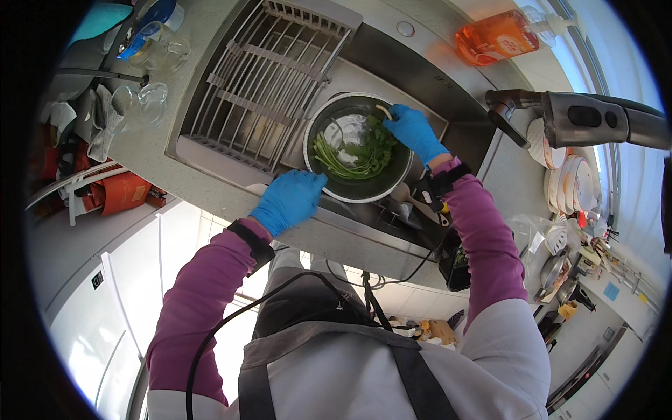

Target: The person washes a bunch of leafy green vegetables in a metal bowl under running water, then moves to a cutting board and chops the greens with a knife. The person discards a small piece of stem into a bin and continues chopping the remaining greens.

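A round pot [400, 171] with a dark inside and a pale rim stands in the sink. In it lie leafy green herbs [350, 162], stems to the left and leaves to the right, with shiny water around them. My left hand [287, 201], in a blue glove, is closed on the pot's near left rim. My right hand [416, 133], gloved alike, reaches over the far right rim with its fingers bent together. A short pale piece [383, 112] shows at its fingertips; what it belongs to is unclear.
A metal drying rack [259, 91] spans the sink's left part. The faucet [581, 119] juts in from the right, below an orange soap bottle [493, 38]. Glass jars [164, 52] stand on the left counter, stacked bowls [577, 183] on the right. Utensils [413, 203] lie beside the pot.
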`<state>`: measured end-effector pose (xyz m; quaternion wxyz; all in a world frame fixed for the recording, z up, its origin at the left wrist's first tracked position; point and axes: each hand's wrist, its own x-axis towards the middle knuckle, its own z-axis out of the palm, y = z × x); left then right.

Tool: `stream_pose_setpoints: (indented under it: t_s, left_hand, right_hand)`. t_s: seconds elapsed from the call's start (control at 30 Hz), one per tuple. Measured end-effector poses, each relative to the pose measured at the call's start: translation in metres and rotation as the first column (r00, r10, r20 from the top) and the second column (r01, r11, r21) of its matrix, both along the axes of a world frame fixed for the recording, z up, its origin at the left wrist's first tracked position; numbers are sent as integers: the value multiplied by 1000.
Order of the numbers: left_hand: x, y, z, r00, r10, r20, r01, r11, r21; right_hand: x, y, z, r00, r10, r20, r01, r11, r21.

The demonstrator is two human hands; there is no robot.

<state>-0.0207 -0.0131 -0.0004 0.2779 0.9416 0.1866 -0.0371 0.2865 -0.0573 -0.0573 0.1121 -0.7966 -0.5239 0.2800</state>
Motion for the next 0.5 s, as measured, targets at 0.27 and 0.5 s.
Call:
stream_pose_setpoints:
  t_s: [0.27,0.5]
  left_hand:
    - [0,0,-5,999,-11,36,11,1000,2]
    - [0,-1,-4,1000,-8,-1,8,1000,20]
  right_hand:
    - [-30,17,-81,983,24,183,-12,998,-66]
    - [-69,17,-108,943,152,296,-156,988,-13]
